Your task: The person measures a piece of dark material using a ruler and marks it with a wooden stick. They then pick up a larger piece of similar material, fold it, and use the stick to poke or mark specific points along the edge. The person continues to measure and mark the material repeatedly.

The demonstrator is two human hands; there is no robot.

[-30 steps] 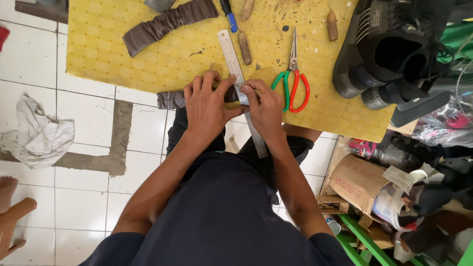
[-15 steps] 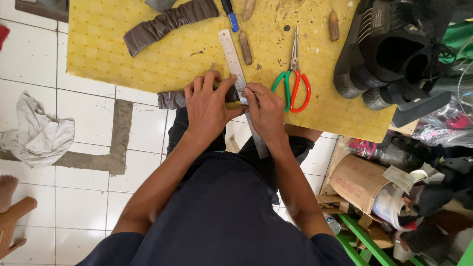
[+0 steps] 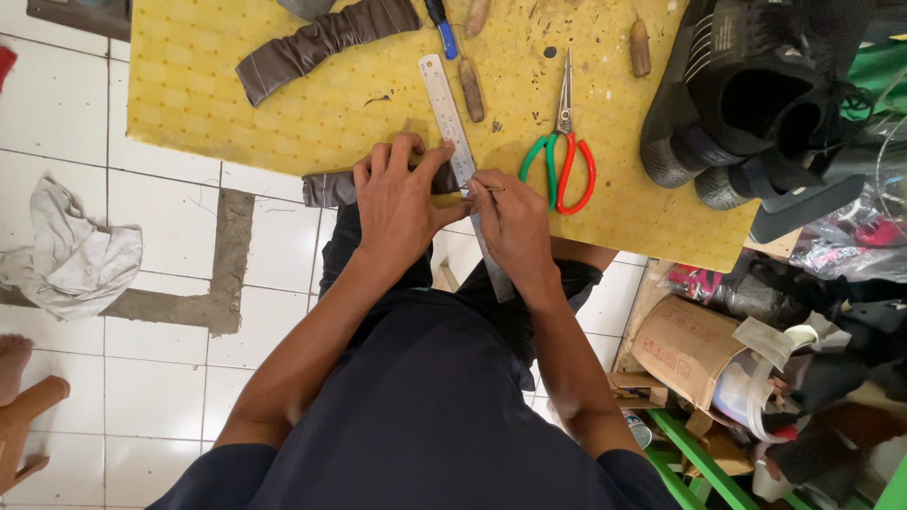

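left hand [image 3: 402, 203] flat, pressing steel ruler [image 3: 453, 123] onto grey strip [image 3: 326, 187], frame centre | right hand [image 3: 510, 222] pinching thin tool [image 3: 484, 189] at ruler's edge

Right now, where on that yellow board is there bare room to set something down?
The widest bare patch of the yellow board lies at its left, below the brown strip and left of the left hand. A smaller one lies below the scissors, toward the board's lower right edge. It is crowded around the metal ruler, the right hand and the black shoes.
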